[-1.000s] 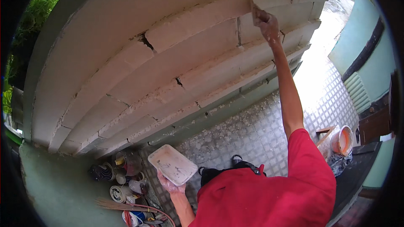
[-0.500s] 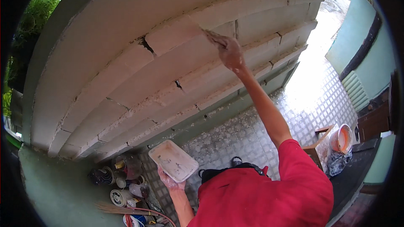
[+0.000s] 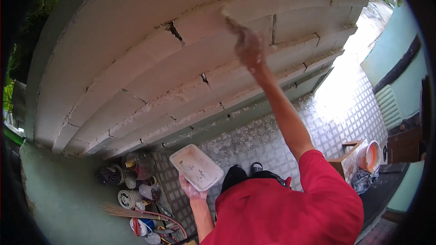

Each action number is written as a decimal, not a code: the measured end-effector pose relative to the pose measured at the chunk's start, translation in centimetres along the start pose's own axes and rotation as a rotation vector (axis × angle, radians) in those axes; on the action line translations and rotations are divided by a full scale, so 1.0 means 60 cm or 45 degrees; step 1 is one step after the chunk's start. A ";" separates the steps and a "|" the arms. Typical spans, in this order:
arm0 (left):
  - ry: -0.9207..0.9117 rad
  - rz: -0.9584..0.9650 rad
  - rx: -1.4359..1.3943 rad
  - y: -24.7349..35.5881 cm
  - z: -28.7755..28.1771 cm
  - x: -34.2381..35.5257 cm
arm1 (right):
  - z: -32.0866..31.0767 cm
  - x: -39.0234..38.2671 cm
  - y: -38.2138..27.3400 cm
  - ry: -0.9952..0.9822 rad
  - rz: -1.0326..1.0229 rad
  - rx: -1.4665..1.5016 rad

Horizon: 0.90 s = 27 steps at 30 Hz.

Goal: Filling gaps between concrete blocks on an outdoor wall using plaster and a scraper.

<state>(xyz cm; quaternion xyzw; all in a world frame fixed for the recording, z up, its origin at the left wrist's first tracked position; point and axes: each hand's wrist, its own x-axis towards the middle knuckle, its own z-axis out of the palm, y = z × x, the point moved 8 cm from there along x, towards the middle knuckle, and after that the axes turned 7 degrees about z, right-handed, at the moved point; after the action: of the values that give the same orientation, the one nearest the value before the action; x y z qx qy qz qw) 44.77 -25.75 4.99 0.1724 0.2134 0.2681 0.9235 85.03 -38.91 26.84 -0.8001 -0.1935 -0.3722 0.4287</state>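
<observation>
My right hand [image 3: 251, 52] was closed in a fist round a flat tool [image 3: 232, 23], arm stretched up and forward, and the tool's pale tip lay over the upper block course of the wall [image 3: 154, 75]; blur hid whether it was touching. My left hand [image 3: 193, 190], low and smeared with white, was cupped at the near left edge of a shallow white tray [image 3: 194, 159], thumb side against its rim and the other fingers partly hidden beneath, holding it tilted with its stained inside facing up. The tray was well apart from the tool, with a wide stretch of block face between them for my arm to swing through. The wall's courses stepped back in long ledges with rough, crumbly edges, and a dark gap [image 3: 173, 31] broke the upper course just left of the tool. Below, the tiled floor [image 3: 254, 143] ran from the wall's foot past my sandal [image 3: 257, 167] and widened towards the bright opening on the right. On the left, pots and buckets [image 3: 130, 198] and a straw broom [image 3: 121, 210] crowded the corner by the green wall [image 3: 68, 195]; on the right, an orange-lined bucket [image 3: 373, 156] stood beside a wooden stool [image 3: 352, 155], bounding the room behind my elbow
</observation>
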 end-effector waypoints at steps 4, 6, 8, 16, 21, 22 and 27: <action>-0.081 -0.058 0.012 -0.006 -0.004 0.033 | -0.001 -0.040 -0.074 -0.178 0.024 0.018; -0.107 -0.101 -0.003 -0.005 -0.012 0.052 | 0.019 -0.061 -0.060 -0.553 0.312 0.380; -0.131 -0.128 -0.042 -0.004 -0.005 0.071 | 0.005 -0.098 -0.021 -0.597 0.600 0.759; -0.151 -0.114 -0.024 0.005 0.002 0.101 | -0.197 -0.117 0.178 -0.174 1.401 1.521; -0.161 -0.111 -0.064 -0.025 0.034 0.108 | -0.306 0.027 0.292 0.158 0.915 0.773; -0.156 -0.096 -0.060 -0.033 0.040 0.109 | -0.326 0.073 0.269 0.170 0.608 0.248; -0.050 0.015 0.014 -0.098 0.096 0.096 | -0.321 0.195 0.240 0.219 -0.333 -0.304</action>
<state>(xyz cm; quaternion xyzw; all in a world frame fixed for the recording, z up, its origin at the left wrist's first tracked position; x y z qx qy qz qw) 54.46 -28.32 5.58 0.1838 0.1958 0.2688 0.9250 93.37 -63.06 34.78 -0.7786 -0.2130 -0.5121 0.2936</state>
